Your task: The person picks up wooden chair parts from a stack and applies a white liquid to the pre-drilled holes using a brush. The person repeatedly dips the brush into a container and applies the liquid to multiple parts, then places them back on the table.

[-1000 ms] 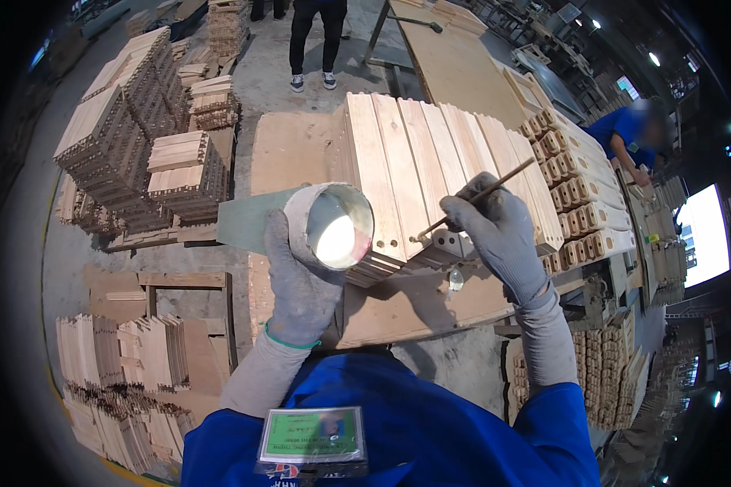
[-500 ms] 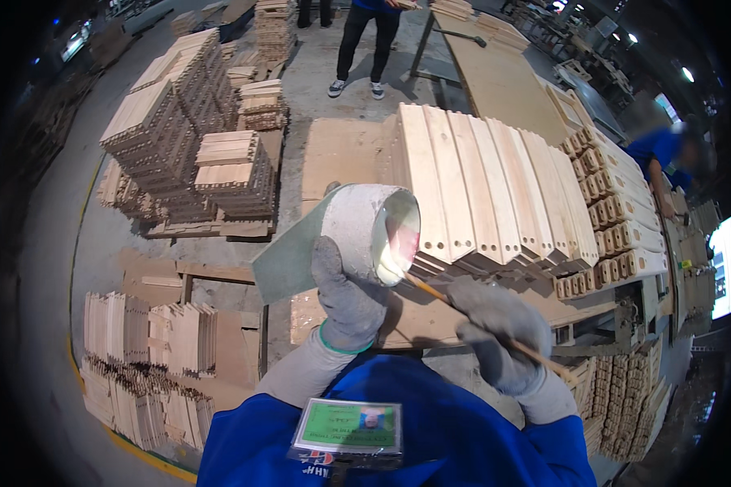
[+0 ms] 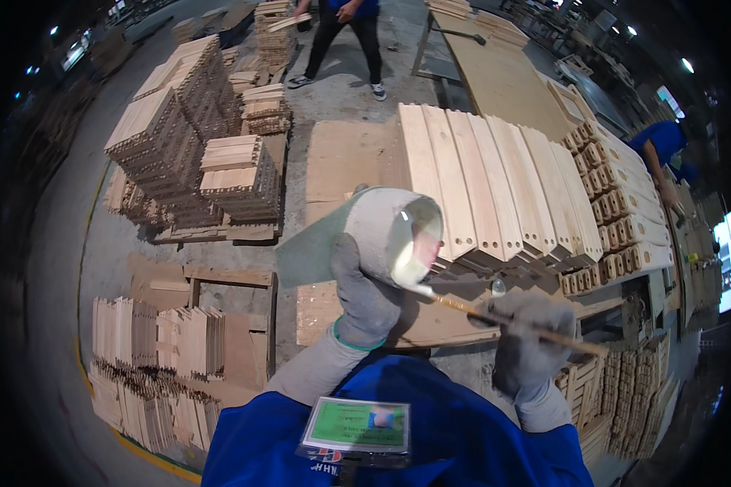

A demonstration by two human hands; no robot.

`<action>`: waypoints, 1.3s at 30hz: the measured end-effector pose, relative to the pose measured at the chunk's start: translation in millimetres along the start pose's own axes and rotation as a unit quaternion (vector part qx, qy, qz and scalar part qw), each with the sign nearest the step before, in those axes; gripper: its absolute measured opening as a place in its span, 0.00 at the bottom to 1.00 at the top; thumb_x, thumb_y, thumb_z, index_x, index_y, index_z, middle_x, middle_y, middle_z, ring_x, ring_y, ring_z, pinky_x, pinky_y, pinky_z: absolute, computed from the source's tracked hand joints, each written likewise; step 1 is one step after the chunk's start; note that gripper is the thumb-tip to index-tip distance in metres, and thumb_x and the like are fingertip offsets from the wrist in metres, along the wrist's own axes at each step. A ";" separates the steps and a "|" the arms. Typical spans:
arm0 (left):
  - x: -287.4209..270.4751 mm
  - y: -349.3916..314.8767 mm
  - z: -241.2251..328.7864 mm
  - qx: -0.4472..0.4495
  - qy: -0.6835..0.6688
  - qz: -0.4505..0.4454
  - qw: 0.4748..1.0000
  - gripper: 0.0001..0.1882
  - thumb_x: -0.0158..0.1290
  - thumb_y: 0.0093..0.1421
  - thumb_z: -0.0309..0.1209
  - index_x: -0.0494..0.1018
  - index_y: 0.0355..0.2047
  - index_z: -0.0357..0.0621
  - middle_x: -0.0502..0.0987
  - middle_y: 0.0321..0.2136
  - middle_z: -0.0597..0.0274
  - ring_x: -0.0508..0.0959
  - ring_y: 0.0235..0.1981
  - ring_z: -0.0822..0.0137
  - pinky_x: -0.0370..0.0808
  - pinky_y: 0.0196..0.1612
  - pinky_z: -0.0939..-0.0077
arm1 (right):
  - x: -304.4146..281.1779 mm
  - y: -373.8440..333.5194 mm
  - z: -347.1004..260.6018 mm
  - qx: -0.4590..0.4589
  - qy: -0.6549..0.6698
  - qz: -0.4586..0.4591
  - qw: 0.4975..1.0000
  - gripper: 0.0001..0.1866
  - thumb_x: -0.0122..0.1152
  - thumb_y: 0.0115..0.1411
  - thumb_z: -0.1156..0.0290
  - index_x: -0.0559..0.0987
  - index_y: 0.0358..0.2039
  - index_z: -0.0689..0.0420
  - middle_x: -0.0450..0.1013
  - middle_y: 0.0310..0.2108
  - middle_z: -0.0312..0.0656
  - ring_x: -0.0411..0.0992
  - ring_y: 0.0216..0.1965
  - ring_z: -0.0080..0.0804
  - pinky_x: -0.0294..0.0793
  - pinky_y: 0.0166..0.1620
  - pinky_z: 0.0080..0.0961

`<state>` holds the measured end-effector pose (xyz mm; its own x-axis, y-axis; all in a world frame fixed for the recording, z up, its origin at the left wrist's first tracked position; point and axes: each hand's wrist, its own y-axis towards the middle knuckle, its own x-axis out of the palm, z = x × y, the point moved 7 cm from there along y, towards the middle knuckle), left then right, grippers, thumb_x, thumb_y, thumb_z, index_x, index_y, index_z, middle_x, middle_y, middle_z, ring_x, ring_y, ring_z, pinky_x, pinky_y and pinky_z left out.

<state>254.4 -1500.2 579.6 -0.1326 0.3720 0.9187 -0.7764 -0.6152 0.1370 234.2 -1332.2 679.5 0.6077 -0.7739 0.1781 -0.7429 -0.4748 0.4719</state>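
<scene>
My left hand [image 3: 364,294], in a grey glove, grips a grey round container [image 3: 394,234] tilted toward me, with pale glue inside. In my right hand [image 3: 526,341], also gloved, is a thin wooden stick [image 3: 512,322] whose tip dips into the container's mouth. Just beyond both hands, a row of long pale wooden slats [image 3: 495,183] lies side by side on a worktable [image 3: 345,158], their notched ends pointing toward me.
Stacks of slotted wooden pieces [image 3: 617,219] line the table's right side. Tall stacks of wood parts [image 3: 170,146] stand on the floor at left, more bundles [image 3: 150,357] lower left. One person [image 3: 341,32] stands beyond the table; another in blue [image 3: 666,150] bends at right.
My right hand came down from over the slats toward my body and put the stick's tip into the container. The container has tipped more toward me.
</scene>
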 end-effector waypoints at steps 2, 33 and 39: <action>-8.1 1.4 -6.8 -0.030 -0.037 0.016 0.999 0.33 0.39 0.62 0.53 0.56 0.59 0.43 0.65 0.54 0.57 0.66 0.56 0.62 0.62 0.60 0.65 | -15.6 18.7 0.2 0.045 -0.048 0.076 0.995 0.06 0.61 0.54 0.76 0.75 0.31 0.63 0.76 0.29 0.50 0.76 0.30 0.32 0.77 0.35 0.27; -36.1 19.1 4.6 -0.061 -0.053 0.101 0.992 0.25 0.42 0.63 0.51 0.62 0.55 0.51 0.63 0.55 0.59 0.64 0.57 0.58 0.60 0.60 0.43 | -83.4 80.2 37.8 0.138 -0.454 -0.030 0.880 0.17 0.60 0.54 0.61 0.75 0.24 0.66 0.69 0.15 0.42 0.68 0.17 0.28 0.66 0.23 0.25; -32.1 16.8 0.7 -0.086 -0.056 0.119 0.987 0.25 0.42 0.63 0.51 0.61 0.55 0.51 0.62 0.54 0.57 0.64 0.56 0.56 0.61 0.59 0.42 | -84.7 91.5 24.9 0.145 -0.478 -0.044 0.865 0.16 0.61 0.54 0.62 0.75 0.24 0.65 0.70 0.16 0.41 0.69 0.19 0.24 0.66 0.24 0.22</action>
<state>246.0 -1522.9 552.6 -0.2627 0.1448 0.9540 -0.8258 -0.5451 -0.1447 107.8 -1320.5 686.1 0.2589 -0.6573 -0.7078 -0.8296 -0.5266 0.1855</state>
